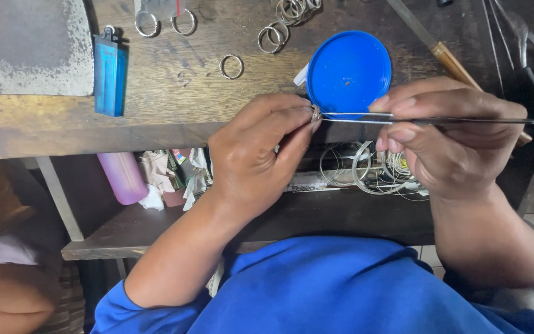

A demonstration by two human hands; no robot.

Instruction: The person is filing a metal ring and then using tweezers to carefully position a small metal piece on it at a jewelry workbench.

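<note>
My left hand point(261, 148) pinches a small silver ring point(316, 113) between thumb and fingertips, just in front of the wooden bench edge. My right hand point(449, 139) grips long thin metal tweezers point(440, 120) held level, their tips reaching left to touch the ring. Both hands hover over a lower shelf, close to a round blue plastic lid point(348, 73) lying on the bench behind them.
On the wooden bench point(174, 105) lie a blue lighter point(110, 74), several loose silver rings point(231, 66), a grey slab point(32, 46) and a wooden-handled tool point(449, 60). The shelf below holds wire coils point(366, 170) and a pink container point(123, 177). Another person's arm point(7, 297) shows at lower left.
</note>
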